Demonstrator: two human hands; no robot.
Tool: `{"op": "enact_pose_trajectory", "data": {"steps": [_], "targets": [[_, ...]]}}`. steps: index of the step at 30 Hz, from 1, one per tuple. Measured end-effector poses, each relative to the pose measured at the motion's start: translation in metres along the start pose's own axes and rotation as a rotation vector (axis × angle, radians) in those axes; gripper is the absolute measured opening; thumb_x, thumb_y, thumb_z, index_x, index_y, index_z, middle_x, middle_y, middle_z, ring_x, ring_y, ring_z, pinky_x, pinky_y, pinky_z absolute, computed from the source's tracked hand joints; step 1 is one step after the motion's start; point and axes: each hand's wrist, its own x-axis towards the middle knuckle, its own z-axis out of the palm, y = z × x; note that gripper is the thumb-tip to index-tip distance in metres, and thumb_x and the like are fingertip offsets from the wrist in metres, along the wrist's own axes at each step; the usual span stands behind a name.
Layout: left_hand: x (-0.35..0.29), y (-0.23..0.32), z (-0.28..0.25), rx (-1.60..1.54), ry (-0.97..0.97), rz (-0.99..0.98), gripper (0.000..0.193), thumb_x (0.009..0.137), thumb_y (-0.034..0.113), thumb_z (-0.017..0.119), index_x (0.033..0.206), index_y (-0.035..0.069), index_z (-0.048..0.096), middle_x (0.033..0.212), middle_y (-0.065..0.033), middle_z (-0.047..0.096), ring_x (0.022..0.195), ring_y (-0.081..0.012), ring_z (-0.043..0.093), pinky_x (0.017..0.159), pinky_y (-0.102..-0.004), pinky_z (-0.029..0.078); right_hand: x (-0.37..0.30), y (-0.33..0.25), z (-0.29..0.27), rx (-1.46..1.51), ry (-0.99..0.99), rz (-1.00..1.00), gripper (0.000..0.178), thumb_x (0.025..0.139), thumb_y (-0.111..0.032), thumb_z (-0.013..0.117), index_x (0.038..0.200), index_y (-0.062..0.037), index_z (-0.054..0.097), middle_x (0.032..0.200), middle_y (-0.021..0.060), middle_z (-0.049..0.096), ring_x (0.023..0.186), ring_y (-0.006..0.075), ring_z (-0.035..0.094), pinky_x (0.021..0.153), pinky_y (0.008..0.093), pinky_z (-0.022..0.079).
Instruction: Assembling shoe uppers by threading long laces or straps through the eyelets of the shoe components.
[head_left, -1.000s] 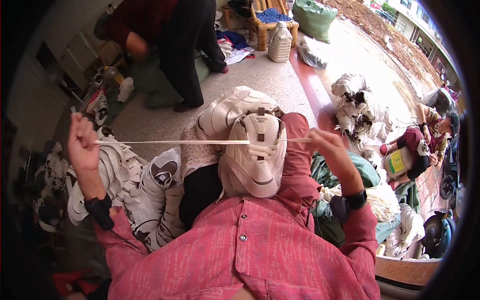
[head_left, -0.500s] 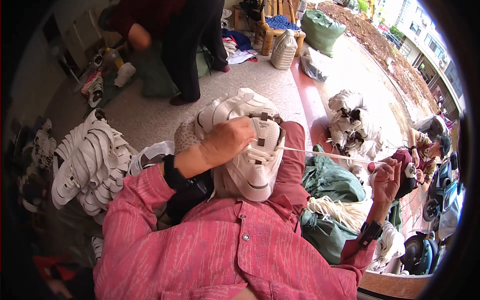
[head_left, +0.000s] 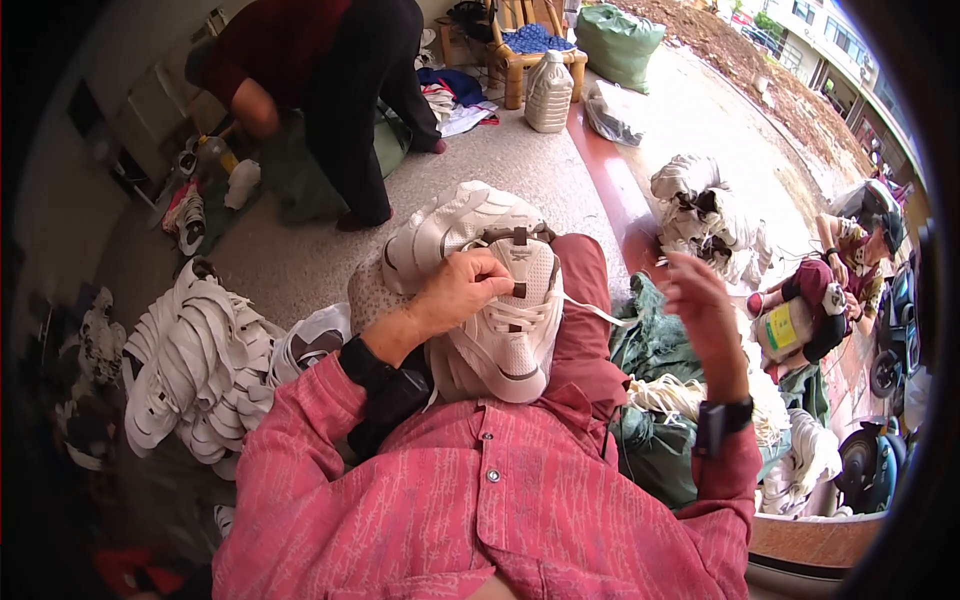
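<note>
A stack of white shoe uppers (head_left: 440,225) rests across my lap, the top one with its toe toward me. White lace (head_left: 515,315) crosses its lower eyelets. My left hand (head_left: 455,295) is pinched closed at the eyelet edge of the top shoe upper (head_left: 520,365), beside the tongue; whether lace is also in those fingers is hidden. From the upper's right side a loose lace end (head_left: 600,312) trails over my thigh. My right hand (head_left: 703,310) is raised to the right, apart from that lace, blurred, its fingers loosely spread.
Piles of white uppers lie at left (head_left: 200,360) and far right (head_left: 705,205). Beside my right thigh, a green sack (head_left: 650,450) holds a bundle of pale laces (head_left: 665,398). A person (head_left: 350,100) bends over sacks ahead; another person (head_left: 850,265) sits at right.
The lace that was stretched taut to my right hand now hangs slack by the upper. My right hand has come up and inward; my left hand has dropped slightly.
</note>
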Motion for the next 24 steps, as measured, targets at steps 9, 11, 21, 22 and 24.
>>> {"op": "enact_pose_trajectory", "data": {"steps": [9,11,21,22,24], "targets": [[-0.014,0.009,0.012,0.207,0.28,0.208,0.017,0.078,0.005,0.07,0.095,0.003,0.067,0.082,-0.0065,0.064,0.079,-0.0206,0.063,0.072,-0.0302,0.05,0.08,0.047,0.104,-1.134,-0.379,-0.686,0.036,0.089,-0.023,0.067,0.114,0.0013,0.06,0.096,0.0091,0.057,0.089,0.0147,0.054,0.076,0.029,0.046],[-0.013,0.001,0.016,0.242,0.342,0.229,0.018,0.076,0.004,0.071,0.094,0.004,0.066,0.08,-0.0058,0.063,0.078,-0.0209,0.063,0.072,-0.0307,0.05,0.097,0.048,0.112,-1.125,-0.682,-0.791,0.035,0.088,-0.023,0.069,0.112,-0.0001,0.061,0.095,0.0061,0.059,0.087,0.0122,0.055,0.075,0.0278,0.046],[-0.011,0.004,-0.004,0.298,0.21,0.336,0.018,0.071,0.003,0.073,0.087,0.006,0.063,0.084,-0.0056,0.06,0.087,-0.0256,0.059,0.078,-0.0352,0.048,0.093,0.044,0.108,-0.322,-0.745,0.121,0.029,0.085,-0.007,0.068,0.11,0.0052,0.059,0.1,0.0015,0.065,0.093,0.0091,0.059,0.084,0.0243,0.046],[-0.009,0.002,-0.003,0.296,0.212,0.337,0.018,0.071,0.003,0.073,0.087,0.006,0.063,0.084,-0.0056,0.06,0.087,-0.0256,0.059,0.078,-0.0352,0.048,0.093,0.042,0.107,-0.325,-0.745,0.122,0.029,0.085,-0.007,0.068,0.11,0.0052,0.059,0.1,0.0015,0.065,0.093,0.0091,0.059,0.084,0.0243,0.046],[-0.008,-0.002,-0.003,0.465,0.245,0.523,0.016,0.072,0.003,0.072,0.086,0.005,0.066,0.085,-0.0063,0.061,0.084,-0.0249,0.06,0.074,-0.0346,0.049,0.093,0.039,0.11,-0.34,-0.822,0.076,0.035,0.081,-0.008,0.072,0.112,0.0034,0.06,0.098,0.0015,0.065,0.089,0.009,0.059,0.08,0.0244,0.047]]}}
